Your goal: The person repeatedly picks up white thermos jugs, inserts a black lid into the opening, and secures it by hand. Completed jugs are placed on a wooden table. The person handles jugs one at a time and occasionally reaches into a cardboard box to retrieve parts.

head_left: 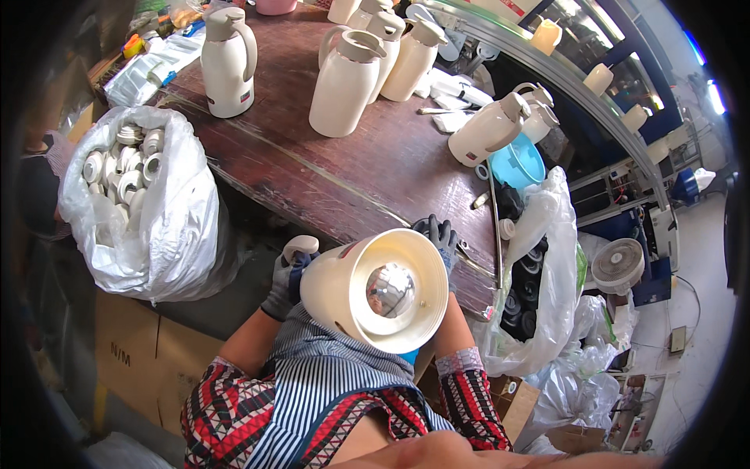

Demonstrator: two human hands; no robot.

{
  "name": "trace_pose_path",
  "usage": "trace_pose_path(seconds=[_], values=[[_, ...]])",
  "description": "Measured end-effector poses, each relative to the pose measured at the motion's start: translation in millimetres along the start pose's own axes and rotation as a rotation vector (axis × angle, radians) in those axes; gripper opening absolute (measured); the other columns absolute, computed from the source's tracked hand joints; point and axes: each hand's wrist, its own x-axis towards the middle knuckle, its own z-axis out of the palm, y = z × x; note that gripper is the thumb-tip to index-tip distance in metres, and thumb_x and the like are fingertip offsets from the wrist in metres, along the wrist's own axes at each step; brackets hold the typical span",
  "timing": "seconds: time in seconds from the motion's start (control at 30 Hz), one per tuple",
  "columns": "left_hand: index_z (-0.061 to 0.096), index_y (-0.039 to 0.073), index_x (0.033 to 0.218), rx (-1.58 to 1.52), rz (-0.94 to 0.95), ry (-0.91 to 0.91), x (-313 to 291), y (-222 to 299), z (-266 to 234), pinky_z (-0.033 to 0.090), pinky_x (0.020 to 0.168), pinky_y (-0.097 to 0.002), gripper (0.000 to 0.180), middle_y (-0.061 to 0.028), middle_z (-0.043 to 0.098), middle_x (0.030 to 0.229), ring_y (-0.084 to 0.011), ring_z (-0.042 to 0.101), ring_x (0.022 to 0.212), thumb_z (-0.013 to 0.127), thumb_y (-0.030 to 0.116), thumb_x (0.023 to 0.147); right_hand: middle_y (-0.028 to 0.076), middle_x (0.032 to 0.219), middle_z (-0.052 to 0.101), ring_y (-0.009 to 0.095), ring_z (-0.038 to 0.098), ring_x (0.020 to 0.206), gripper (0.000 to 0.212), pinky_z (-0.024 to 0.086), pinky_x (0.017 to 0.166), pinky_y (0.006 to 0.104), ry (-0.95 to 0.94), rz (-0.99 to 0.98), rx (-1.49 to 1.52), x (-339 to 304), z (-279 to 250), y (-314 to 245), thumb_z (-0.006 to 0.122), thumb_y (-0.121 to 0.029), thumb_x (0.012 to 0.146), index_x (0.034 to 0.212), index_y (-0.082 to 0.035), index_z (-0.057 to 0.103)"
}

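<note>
A cream vacuum jug body (pixel 332 289) lies tilted across my lap, its wide open end facing up at me. Inside that end shows the silvery rounded liner (pixel 391 290). At the jug's left side, my gloved left hand (pixel 285 283) is closed round a cream rounded cap (pixel 301 246); most of its fingers are turned from view. Beyond the rim on the right, my gloved right hand (pixel 442 241) has its fingers stretched out and apart by the table edge. The jug partly hides this hand, so any contact with the wall cannot be made out.
The dark red table (pixel 273 168) carries several cream jugs (pixel 344 86) and a blue basin (pixel 517 160). On the left stands a white sack (pixel 183 227) of cream round parts. Right of the table, a clear plastic bag (pixel 539 289) holds black parts. A cardboard box (pixel 148 356) sits lower left.
</note>
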Motion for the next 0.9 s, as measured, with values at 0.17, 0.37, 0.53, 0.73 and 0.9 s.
trace_pose_path(seconds=[0.17, 0.37, 0.53, 0.73, 0.9], values=[[0.068, 0.000, 0.112, 0.031, 0.156, 0.035, 5, 6, -13, 0.060, 0.077, -0.0321, 0.019, -0.0048, 0.072, 0.097, -0.0140, 0.070, 0.086, 0.064, 0.016, 0.105, 0.012, 0.160, 0.043, 0.026, 0.048, 0.141, 0.081, 0.045, 0.107, 0.0371, 0.006, 0.068, 1.013, -31, -136, -21, 0.068, -0.027, 0.095, 0.163, -0.008, 0.028], [0.068, 0.000, 0.115, 0.031, 0.177, -0.004, 18, -2, 5, 0.061, 0.083, -0.0341, 0.014, -0.0064, 0.073, 0.102, -0.0171, 0.072, 0.090, 0.062, 0.002, 0.102, 0.033, 0.163, 0.030, 0.050, 0.029, 0.152, 0.105, 0.021, 0.124, 0.0570, -0.073, -0.583, 0.634, -62, -272, -74, 0.080, -0.057, 0.076, 0.154, 0.004, 0.044], [0.066, 0.001, 0.118, -0.067, 0.178, -0.114, 26, -16, 32, 0.061, 0.086, -0.0327, 0.019, -0.0045, 0.070, 0.103, -0.0154, 0.070, 0.093, 0.065, 0.003, 0.099, 0.035, 0.158, 0.036, 0.057, 0.034, 0.146, 0.101, 0.026, 0.119, 0.0632, -0.106, -0.676, 0.395, -62, -282, -90, 0.080, -0.061, 0.073, 0.150, -0.001, 0.052], [0.065, 0.002, 0.113, -0.019, 0.274, -0.147, 33, -13, 40, 0.059, 0.086, -0.0336, 0.017, -0.0022, 0.065, 0.094, -0.0148, 0.067, 0.090, 0.069, 0.006, 0.097, 0.036, 0.159, 0.036, 0.059, 0.032, 0.147, 0.104, 0.026, 0.119, 0.0634, -0.147, -0.742, 0.343, -51, -291, -91, 0.079, -0.067, 0.074, 0.149, -0.002, 0.052], [0.064, 0.004, 0.100, 0.035, 0.041, -0.175, 33, 13, 50, 0.057, 0.082, -0.0330, 0.008, -0.0024, 0.064, 0.087, -0.0148, 0.065, 0.085, 0.063, -0.003, 0.096, 0.037, 0.161, 0.031, 0.063, 0.030, 0.147, 0.099, 0.024, 0.119, 0.0662, -0.167, -0.955, 0.414, -46, -281, -73, 0.076, -0.073, 0.076, 0.148, -0.009, 0.053]])
